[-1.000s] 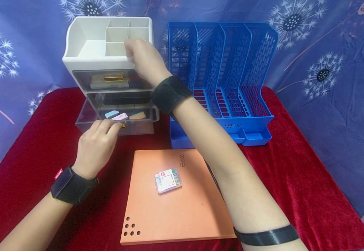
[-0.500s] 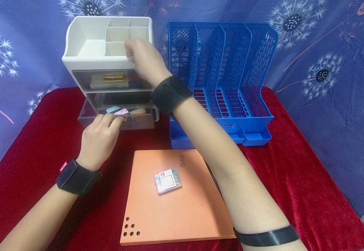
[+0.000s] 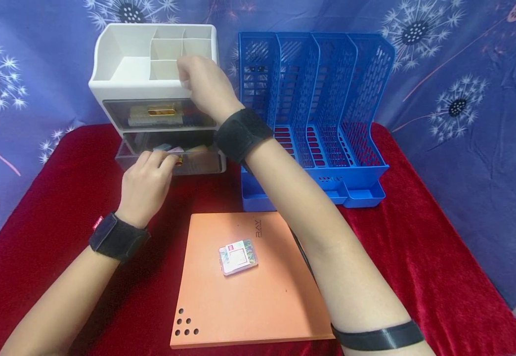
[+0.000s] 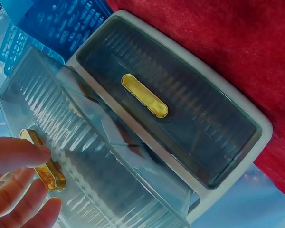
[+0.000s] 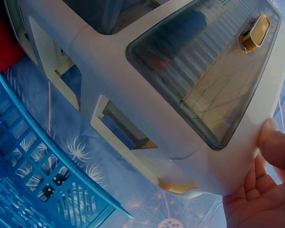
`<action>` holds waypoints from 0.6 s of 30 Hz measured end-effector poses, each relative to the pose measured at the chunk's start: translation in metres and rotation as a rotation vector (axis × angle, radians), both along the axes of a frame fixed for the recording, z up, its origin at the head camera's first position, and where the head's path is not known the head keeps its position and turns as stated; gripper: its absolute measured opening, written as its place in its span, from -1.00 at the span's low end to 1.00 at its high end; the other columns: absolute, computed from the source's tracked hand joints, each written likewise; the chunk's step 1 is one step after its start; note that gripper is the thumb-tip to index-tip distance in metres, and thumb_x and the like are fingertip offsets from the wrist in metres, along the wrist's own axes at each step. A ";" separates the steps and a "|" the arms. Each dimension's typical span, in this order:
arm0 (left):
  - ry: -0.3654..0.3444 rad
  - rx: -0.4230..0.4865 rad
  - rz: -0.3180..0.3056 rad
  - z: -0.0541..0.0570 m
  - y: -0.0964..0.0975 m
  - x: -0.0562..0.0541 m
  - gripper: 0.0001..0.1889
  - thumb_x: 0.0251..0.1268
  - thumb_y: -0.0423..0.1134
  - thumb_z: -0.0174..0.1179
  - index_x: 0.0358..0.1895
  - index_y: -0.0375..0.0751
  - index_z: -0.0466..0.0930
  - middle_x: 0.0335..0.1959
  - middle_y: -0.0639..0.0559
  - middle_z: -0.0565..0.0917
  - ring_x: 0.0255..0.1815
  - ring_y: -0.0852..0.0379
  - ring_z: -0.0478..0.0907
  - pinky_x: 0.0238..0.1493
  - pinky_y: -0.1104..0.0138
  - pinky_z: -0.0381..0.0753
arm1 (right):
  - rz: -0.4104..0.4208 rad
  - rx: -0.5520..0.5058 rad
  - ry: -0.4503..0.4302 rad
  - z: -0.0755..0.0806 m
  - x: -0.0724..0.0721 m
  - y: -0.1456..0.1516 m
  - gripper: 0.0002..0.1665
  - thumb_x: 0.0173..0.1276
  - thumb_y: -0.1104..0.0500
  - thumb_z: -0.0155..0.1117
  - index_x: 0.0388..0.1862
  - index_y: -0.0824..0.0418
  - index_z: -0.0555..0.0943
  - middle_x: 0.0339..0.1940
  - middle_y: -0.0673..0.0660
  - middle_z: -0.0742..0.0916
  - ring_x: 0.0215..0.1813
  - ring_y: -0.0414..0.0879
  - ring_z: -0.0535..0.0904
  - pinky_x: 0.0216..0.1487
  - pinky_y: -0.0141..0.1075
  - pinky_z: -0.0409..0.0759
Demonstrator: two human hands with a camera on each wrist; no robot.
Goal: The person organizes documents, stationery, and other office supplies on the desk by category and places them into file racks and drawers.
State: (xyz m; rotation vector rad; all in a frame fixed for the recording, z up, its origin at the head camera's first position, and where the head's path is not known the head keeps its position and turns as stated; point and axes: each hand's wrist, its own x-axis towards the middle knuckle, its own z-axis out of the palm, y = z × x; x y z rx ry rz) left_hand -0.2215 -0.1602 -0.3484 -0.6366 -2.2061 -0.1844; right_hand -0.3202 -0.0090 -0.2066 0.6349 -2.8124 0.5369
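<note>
A white desktop organizer with clear-fronted drawers stands at the back left. Its lower visible drawer is partly pulled out, with several small pastel blocks inside. My left hand pinches that drawer's gold handle, thumb on one side and fingers on the other. Up at the organizer's top front rim, my right hand grips the white wall; the right wrist view shows thumb and fingers on either side of it. The upper drawer is closed and has things in it.
A blue mesh file rack stands right of the organizer. On the red cloth in front lies an orange board, bearing a small clear labelled box. My right forearm crosses over the board.
My left hand has moved forward and slightly right, pushing the lower drawer further into the organizer. The blocks have gone in with it. My right hand keeps its grip in place.
</note>
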 end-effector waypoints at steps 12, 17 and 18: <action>0.002 0.058 0.011 -0.001 0.001 -0.017 -0.80 0.14 -0.59 0.05 -0.21 -0.36 0.58 -0.34 -0.22 0.58 -0.31 -0.20 0.50 -0.50 -0.01 0.53 | 0.000 -0.002 -0.003 0.000 0.000 0.000 -0.88 0.31 0.34 0.08 -0.29 0.11 0.43 -0.19 -0.04 0.58 -0.13 -0.20 0.42 -0.09 -0.42 0.38; 0.003 0.059 0.020 -0.002 0.001 -0.023 -0.80 0.13 -0.59 0.04 -0.22 -0.36 0.57 -0.34 -0.23 0.57 -0.31 -0.20 0.51 -0.50 -0.01 0.53 | 0.003 0.001 -0.006 0.000 -0.001 0.000 -0.83 0.27 0.38 0.06 -0.30 0.11 0.43 -0.21 -0.04 0.56 -0.11 -0.17 0.45 -0.11 -0.42 0.38; 0.002 0.060 0.020 -0.002 0.001 -0.024 -0.80 0.13 -0.60 0.04 -0.22 -0.36 0.57 -0.34 -0.23 0.57 -0.31 -0.20 0.50 -0.51 -0.01 0.53 | 0.002 -0.002 -0.010 0.000 -0.001 0.000 -0.83 0.27 0.38 0.06 -0.29 0.11 0.43 -0.21 -0.04 0.56 -0.10 -0.17 0.45 -0.11 -0.43 0.38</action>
